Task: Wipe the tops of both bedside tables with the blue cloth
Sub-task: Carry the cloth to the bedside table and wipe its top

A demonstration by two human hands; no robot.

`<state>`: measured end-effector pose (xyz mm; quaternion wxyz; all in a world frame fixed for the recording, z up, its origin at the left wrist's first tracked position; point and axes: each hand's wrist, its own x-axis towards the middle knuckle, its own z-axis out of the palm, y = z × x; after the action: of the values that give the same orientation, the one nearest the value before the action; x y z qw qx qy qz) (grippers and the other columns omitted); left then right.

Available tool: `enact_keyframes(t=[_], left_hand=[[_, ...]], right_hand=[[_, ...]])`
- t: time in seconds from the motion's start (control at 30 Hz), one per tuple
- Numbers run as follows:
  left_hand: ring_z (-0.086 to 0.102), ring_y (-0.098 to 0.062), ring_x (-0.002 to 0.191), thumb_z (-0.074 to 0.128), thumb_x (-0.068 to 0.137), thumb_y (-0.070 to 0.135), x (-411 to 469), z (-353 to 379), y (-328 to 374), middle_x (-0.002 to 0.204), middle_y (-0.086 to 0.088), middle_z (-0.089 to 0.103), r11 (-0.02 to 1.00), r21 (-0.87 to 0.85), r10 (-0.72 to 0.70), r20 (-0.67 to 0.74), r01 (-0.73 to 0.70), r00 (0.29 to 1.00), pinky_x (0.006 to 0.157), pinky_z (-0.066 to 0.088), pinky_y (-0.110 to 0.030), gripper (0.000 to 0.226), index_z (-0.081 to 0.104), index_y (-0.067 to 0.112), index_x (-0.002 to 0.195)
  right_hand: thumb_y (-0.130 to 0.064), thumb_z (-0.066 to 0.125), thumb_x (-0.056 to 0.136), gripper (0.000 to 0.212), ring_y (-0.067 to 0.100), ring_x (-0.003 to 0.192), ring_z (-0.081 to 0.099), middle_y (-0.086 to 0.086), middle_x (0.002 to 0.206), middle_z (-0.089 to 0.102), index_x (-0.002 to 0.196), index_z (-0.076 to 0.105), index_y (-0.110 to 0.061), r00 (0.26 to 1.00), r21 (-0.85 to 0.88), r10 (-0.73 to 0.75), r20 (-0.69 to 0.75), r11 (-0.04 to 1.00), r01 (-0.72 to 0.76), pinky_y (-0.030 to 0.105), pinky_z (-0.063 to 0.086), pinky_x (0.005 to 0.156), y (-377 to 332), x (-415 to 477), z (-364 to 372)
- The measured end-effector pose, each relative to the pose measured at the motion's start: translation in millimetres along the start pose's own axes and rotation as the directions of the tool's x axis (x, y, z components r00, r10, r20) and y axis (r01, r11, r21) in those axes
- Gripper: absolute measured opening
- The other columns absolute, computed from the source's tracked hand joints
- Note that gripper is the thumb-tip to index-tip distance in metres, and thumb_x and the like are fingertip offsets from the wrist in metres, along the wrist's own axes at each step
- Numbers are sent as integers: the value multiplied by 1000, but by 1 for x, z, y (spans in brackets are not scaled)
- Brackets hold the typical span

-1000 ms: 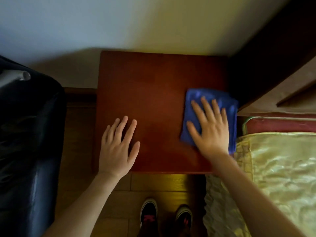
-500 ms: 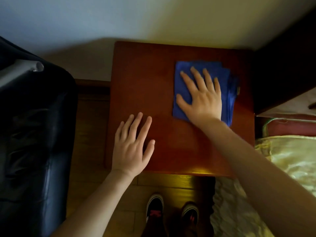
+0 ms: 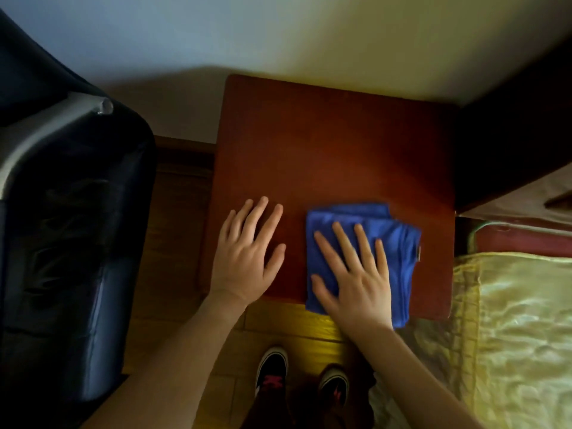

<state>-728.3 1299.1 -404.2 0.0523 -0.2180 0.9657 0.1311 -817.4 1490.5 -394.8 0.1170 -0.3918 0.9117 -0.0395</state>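
Note:
A reddish-brown bedside table stands against the wall, seen from above. The folded blue cloth lies at its near edge, right of centre, and hangs slightly over the front. My right hand presses flat on the cloth with fingers spread. My left hand rests flat on the bare tabletop just left of the cloth, fingers straight. Only this one bedside table is in view.
A dark leather chair with a metal arm fills the left side. A bed with a gold cover and dark headboard adjoins the table on the right. My shoes stand on the wooden floor below.
My right hand has slid the cloth from the table's far right part back toward the near edge. My left hand has stayed flat on the tabletop.

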Motion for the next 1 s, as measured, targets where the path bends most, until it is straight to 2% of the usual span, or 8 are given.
enact_keyframes(t=[0.13,0.27,0.37,0.5,0.6,0.7,0.83,1.0], left_hand=[[27,-26,145,42,94,45,1,1,0,157,-6,32,1000,-20,0,-11,0,1000,121,16,-43,61,31,25,151],[24,-25,147,40,95,48,2,2,-1,158,-4,30,1000,-23,-4,5,5,1000,121,16,-44,61,30,27,151],[28,-26,145,42,94,47,2,3,-2,156,-5,34,999,-45,9,-18,-10,1000,120,18,-46,60,35,25,149],[30,-26,144,44,92,46,2,4,-2,156,-5,35,998,-59,6,-29,-8,1000,120,19,-46,62,35,25,149],[30,-25,144,43,92,47,2,3,-3,157,-4,34,999,-50,7,-13,-8,1000,120,20,-46,62,33,26,150],[29,-25,145,42,93,47,2,3,-4,157,-3,34,999,-50,3,-12,-4,1000,120,20,-46,62,31,27,151],[29,-24,145,44,92,47,1,3,-5,157,-3,34,999,-51,6,-24,-8,1000,120,18,-44,61,33,27,150],[29,-26,145,44,93,46,2,5,-5,156,-5,35,999,-48,16,-56,-18,998,120,18,-44,60,35,26,149]], right_hand=[[-55,48,86,67,24,148,20,-5,157,29,148,32,-36,997,-10,-71,13,997,71,51,18,119,10,-3,2],[-55,39,89,64,25,148,20,-3,158,29,149,29,-35,996,-44,-90,-23,995,89,51,17,119,15,76,-13],[-55,35,92,61,28,148,19,-2,159,29,150,28,-36,983,-74,-179,-35,982,176,51,15,119,8,151,-22],[-57,31,91,62,32,148,19,-1,159,28,149,28,-38,936,-113,-352,-3,930,349,53,13,119,-33,231,-26],[-60,26,91,63,30,149,12,-4,161,22,150,24,-39,914,-125,-406,19,906,405,51,8,120,-71,258,-26],[-60,24,91,62,27,150,8,-6,162,19,150,22,-40,909,-105,-415,24,903,416,50,4,121,-87,267,-25],[-59,28,90,62,25,150,13,-6,160,24,149,27,-39,917,-51,-398,-15,916,397,48,8,121,-66,258,-25],[-57,30,93,60,26,149,16,-4,160,26,150,27,-38,981,-8,-171,-89,985,171,49,11,121,-7,198,-24]])
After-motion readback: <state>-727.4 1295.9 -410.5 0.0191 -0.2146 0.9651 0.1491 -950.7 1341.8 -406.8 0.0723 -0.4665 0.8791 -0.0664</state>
